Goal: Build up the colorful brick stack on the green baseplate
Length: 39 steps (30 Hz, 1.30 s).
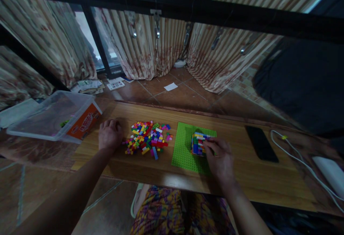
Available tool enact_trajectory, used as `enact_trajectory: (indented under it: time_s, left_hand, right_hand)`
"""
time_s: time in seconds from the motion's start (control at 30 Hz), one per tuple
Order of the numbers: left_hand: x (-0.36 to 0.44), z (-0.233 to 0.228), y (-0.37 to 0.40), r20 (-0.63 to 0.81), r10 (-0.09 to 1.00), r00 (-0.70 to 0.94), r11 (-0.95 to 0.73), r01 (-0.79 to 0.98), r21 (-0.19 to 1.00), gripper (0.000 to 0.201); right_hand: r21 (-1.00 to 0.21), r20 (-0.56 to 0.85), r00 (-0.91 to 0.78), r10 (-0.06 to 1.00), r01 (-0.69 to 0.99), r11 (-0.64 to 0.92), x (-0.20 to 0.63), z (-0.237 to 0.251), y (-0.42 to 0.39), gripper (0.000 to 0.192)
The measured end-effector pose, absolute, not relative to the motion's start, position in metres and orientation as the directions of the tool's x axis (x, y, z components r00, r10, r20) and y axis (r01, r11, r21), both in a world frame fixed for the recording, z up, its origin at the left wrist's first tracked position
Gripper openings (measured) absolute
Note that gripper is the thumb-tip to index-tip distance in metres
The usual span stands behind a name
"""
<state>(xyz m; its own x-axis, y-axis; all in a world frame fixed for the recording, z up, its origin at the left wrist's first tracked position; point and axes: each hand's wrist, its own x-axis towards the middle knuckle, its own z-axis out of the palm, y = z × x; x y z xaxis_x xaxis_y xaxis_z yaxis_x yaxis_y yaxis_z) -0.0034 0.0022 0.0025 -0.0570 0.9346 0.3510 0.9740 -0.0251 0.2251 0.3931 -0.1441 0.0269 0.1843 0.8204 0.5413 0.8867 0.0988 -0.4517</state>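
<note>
A small multicoloured toy-brick build (199,144) stands on a green studded baseplate (180,149). My right hand (221,156) is at the build's right side, thumb and fingertips closed together against it. Any single brick between those fingertips is hidden. Left of the baseplate lies a loose pile of small toy bricks (147,138) in many colours. My left hand (109,134) rests on the table at the pile's left edge, fingers curled in. Whatever is beneath its fingers, if anything, is out of sight.
Both hands work over a low wooden table (158,172). A clear plastic bin (53,116) with an orange label stands at the left. Toward the right lie a black phone (261,143), a white cable (295,154) and a white box-shaped device (330,174). Curtains (150,48) hang behind dark metal bars.
</note>
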Motion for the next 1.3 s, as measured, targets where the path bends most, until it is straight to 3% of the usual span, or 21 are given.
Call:
enact_trajectory:
  time_s: [0.5,0.63,0.83,1.03,1.13,1.3]
  left_hand:
    - [-0.003,0.005,0.001,0.369,0.930,-0.007,-0.062,0.982,0.177,0.031]
    - [-0.004,0.004,0.002,0.382,0.924,-0.023,-0.049,0.983,0.178,0.032]
    - [-0.005,0.004,0.003,0.365,0.931,-0.023,-0.051,0.980,0.193,0.034]
    - [-0.003,0.005,0.001,0.360,0.932,-0.050,-0.027,0.978,0.205,0.031]
    - [-0.001,0.004,-0.001,0.354,0.933,-0.055,-0.023,0.977,0.211,0.030]
    - [0.000,0.002,-0.002,0.352,0.932,-0.082,0.003,0.975,0.220,0.029]
  right_hand:
    - [-0.434,0.533,0.134,0.835,0.891,0.134,0.392,0.024,-0.149,0.023]
    - [-0.536,0.509,0.198,0.838,0.834,0.129,0.392,0.027,-0.149,0.022]
    - [-0.781,0.442,0.420,0.793,0.614,0.110,0.394,0.029,-0.148,0.024]
    - [-0.790,0.454,0.512,0.729,0.610,0.063,0.391,0.042,-0.154,0.026]
    - [-0.762,0.482,0.464,0.744,0.640,0.095,0.371,0.049,-0.160,0.023]
    - [-0.732,0.433,0.199,0.879,0.646,0.215,0.317,0.045,-0.165,0.019]
